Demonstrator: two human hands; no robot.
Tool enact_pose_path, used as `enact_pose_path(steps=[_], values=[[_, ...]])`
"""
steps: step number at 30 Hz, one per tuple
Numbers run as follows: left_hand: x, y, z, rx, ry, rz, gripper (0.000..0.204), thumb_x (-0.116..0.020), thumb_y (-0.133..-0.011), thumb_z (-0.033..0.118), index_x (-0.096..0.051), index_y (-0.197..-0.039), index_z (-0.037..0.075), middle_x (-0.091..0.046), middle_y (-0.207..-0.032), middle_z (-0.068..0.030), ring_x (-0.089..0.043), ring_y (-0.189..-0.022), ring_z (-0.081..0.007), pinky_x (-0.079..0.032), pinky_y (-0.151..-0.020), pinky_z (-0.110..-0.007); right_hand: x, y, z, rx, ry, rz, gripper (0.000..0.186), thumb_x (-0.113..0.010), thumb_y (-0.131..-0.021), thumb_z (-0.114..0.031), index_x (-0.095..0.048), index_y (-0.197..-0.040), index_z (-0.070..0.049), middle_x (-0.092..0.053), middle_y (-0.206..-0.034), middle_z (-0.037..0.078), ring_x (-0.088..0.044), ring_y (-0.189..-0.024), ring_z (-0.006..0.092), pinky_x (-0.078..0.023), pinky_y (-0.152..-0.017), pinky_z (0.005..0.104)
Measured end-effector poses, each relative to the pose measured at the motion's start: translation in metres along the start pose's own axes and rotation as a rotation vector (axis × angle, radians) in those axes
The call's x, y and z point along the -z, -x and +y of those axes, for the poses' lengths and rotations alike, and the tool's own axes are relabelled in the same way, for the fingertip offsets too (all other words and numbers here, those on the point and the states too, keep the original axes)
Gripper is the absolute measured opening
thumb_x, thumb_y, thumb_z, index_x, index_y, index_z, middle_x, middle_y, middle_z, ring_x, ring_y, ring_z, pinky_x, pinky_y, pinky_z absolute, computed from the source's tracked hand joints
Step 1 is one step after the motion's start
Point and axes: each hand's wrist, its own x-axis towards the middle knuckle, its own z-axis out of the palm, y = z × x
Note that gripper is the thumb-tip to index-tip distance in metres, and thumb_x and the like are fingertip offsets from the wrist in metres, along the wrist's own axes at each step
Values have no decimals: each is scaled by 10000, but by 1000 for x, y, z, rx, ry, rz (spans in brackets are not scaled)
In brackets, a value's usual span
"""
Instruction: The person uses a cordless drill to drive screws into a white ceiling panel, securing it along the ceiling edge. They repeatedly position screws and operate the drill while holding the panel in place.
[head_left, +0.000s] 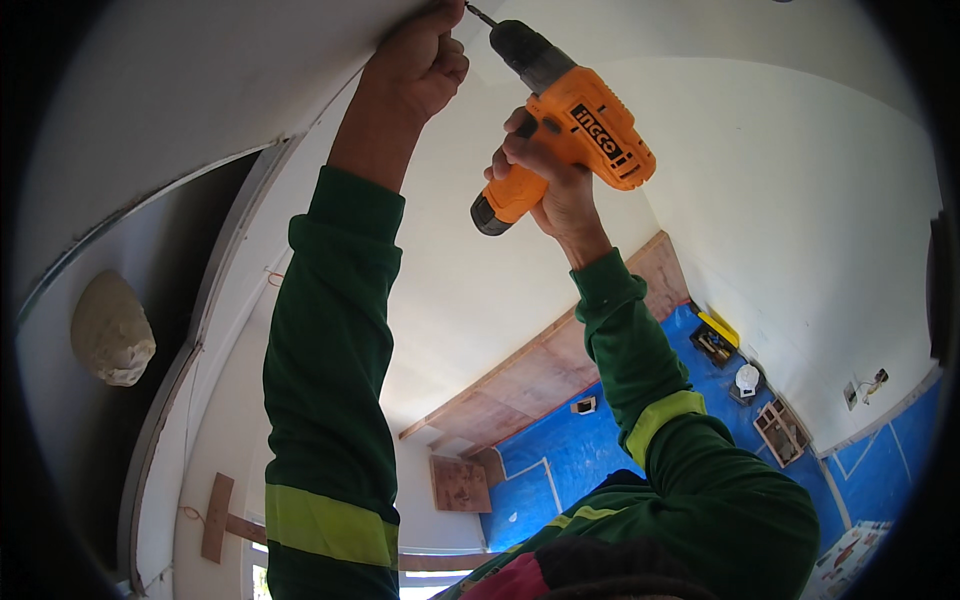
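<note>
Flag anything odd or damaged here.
Two things: a rough, cream-coloured lump at far left, jagged against smooth surroundings; and thin, loose wires poking uncovered from the smooth white wall at right.

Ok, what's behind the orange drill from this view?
White wall shows around the orange drill, whose grip is in the right hand. The patch directly behind it is covered, so I can't tell what's there.

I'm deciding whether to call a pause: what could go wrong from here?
The bit appears close to the bare left hand, so a slip might injure its fingers. Only the right hand grips the drill, so it could twist if the bit jams.
</note>
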Motion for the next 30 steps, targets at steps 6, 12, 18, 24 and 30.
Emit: enact_pose_path(steps=[6,12,18,24,30], values=[[-4,2,0,-14,-11,45,124,-730,-1046,217,-710,-930,179,-380,-613,118,-254,-491,-35,-263,-452,-199,-1,-2,3,-17,2,-10,503,-702,-887,31,-546,-1337,-131,-631,-1078,37,-713,-768,214,-605,-766,483],[-7,4,1,-9,-9,62,138,-744,-1036,235,-707,-912,187,-382,-625,119,-254,-503,-39,-266,-463,-198,0,0,5,2,-1,-19,502,-694,-890,41,-544,-1340,-124,-632,-1082,39,-715,-772,214,-608,-765,477],[-3,4,0,-14,-15,43,163,-748,-1033,252,-702,-888,193,-354,-603,117,-250,-498,-42,-264,-463,-202,-2,-1,5,21,-1,-26,496,-684,-896,53,-544,-1343,-112,-627,-1096,47,-713,-772,213,-609,-759,473],[0,1,1,2,1,28,171,-752,-1031,252,-696,-879,196,-339,-586,112,-256,-490,-41,-258,-452,-204,-1,-3,-1,95,226,-7,452,-689,-909,65,-556,-1320,-65,-634,-1077,66,-703,-763,206,-609,-732,422],[0,0,1,-12,2,20,149,-766,-1020,237,-701,-898,181,-335,-585,106,-257,-480,-43,-249,-436,-203,-4,-3,-1,88,199,64,385,-698,-920,48,-575,-1273,-43,-635,-1051,66,-716,-746,206,-623,-720,423]])
